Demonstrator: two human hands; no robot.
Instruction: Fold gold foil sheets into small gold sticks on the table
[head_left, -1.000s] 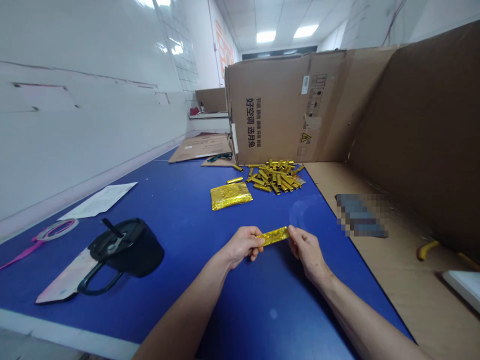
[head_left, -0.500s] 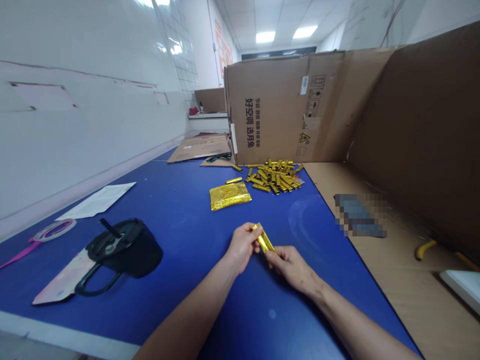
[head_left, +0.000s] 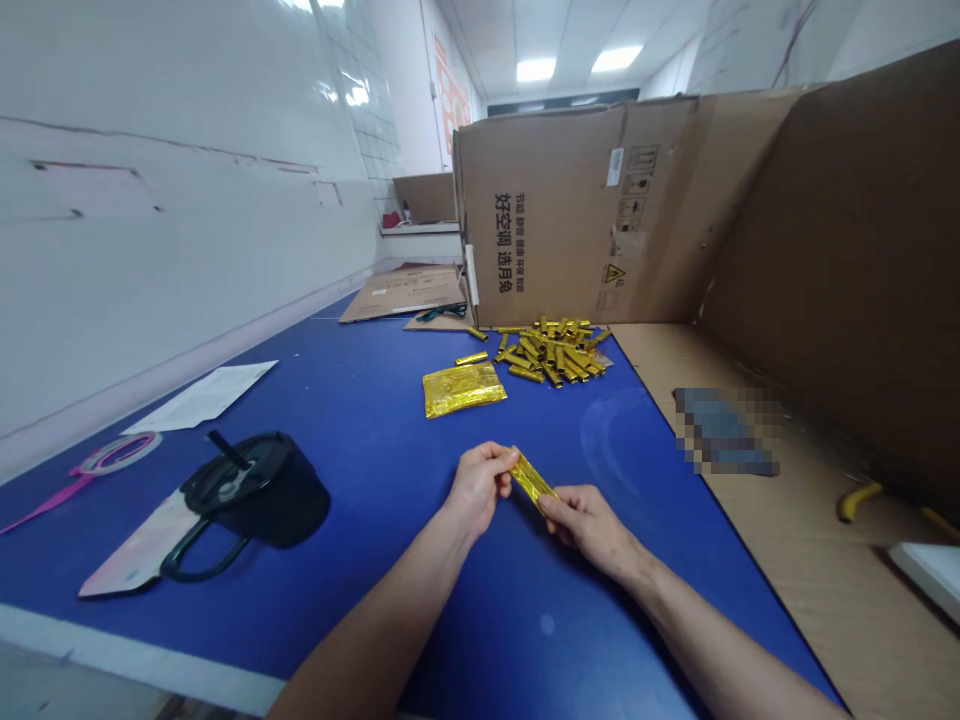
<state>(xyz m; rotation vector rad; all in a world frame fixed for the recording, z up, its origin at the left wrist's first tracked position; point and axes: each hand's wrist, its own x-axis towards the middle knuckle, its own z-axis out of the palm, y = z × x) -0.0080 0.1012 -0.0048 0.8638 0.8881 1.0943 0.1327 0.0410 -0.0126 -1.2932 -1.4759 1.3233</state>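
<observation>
Between my two hands is a narrow strip of folded gold foil (head_left: 532, 479), tilted down to the right above the blue tabletop (head_left: 375, 430). My left hand (head_left: 481, 486) pinches its upper left end between thumb and fingers. At the lower right end, my right hand (head_left: 589, 522) grips it the same way. Beyond the hands lies a flat stack of gold foil sheets (head_left: 465, 389). A single folded gold strip (head_left: 472, 358) rests just behind the stack. Farther back and right is a loose pile of folded gold foil pieces (head_left: 559, 352).
On the left stand a black lidded mug (head_left: 266, 495) with a straw, a paper sheet (head_left: 206, 396) and a tape roll (head_left: 120, 453) with a pink strip. A large cardboard box (head_left: 570, 220) walls off the back. A blurred-out dark object (head_left: 724, 430) lies on cardboard at right.
My hands have drawn slightly apart along the foil strip, and it looks flatter and turned. The whole view has shifted a little; the stack and pile look the same.
</observation>
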